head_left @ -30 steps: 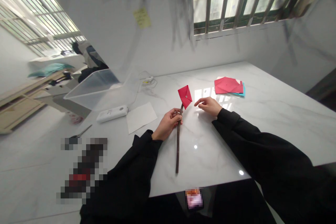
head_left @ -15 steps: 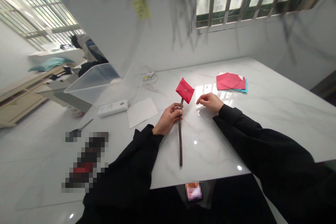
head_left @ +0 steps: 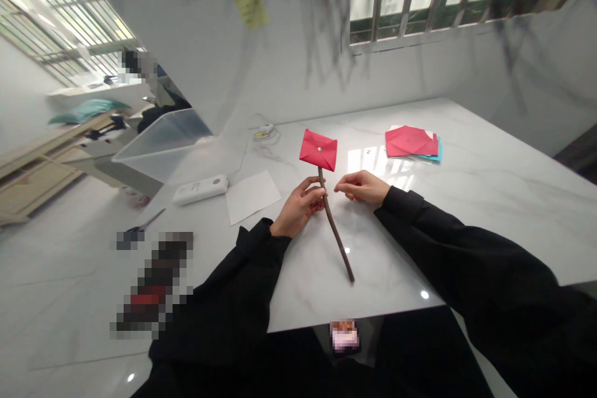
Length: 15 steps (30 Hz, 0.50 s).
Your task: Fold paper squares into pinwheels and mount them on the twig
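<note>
At the table (head_left: 489, 211), left hand (head_left: 298, 206) clamps a stick (head_left: 336, 237) below its red paper (head_left: 311, 154); right hand (head_left: 366, 186), loosely unclenched, beside the stick.

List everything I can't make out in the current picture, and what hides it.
All in the head view:
- Stick: a short stretch is hidden by the left hand.
- Its top end: covered by the red folded paper.
- Yellow note: writing too small and blurred to read.
- Paper stack: lower sheets mostly covered by the top red one.
- Dark shape, lower left: masked by pixel blocks.
</note>
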Motion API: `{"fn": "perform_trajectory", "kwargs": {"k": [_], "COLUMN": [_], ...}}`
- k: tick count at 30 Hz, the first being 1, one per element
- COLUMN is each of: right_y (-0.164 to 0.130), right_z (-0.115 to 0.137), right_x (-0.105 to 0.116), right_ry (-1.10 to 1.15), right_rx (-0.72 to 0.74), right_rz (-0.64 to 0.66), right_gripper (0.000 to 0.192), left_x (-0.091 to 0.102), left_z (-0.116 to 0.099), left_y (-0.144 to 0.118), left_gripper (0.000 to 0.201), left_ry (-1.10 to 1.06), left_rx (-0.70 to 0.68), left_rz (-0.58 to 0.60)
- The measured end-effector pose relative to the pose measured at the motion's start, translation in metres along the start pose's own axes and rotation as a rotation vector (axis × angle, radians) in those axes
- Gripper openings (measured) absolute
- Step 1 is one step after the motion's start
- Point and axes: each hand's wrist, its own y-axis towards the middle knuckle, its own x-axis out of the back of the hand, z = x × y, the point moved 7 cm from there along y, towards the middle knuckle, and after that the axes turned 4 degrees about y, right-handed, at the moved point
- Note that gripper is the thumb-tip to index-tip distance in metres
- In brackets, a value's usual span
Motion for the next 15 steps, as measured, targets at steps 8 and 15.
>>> {"fn": "perform_trajectory", "kwargs": {"k": [8,15], "right_y": [-0.010,-0.014], "right_z": [0.005,0.011], "right_x": [-0.045,-0.047], "right_ry": [0.072,0.082], "right_rx": [-0.055,-0.065], "right_rz": [0.256,0.305], "right_gripper": [0.048,0.043], "left_x": [0.012,0.018], "left_z": [-0.001,0.001], "left_y": [0.002,0.004], "left_gripper": [0.044,0.026], "left_ry": [-0.121,-0.293], "left_rx": [-0.053,0.000], "left_rz": [-0.122,-0.135]}}
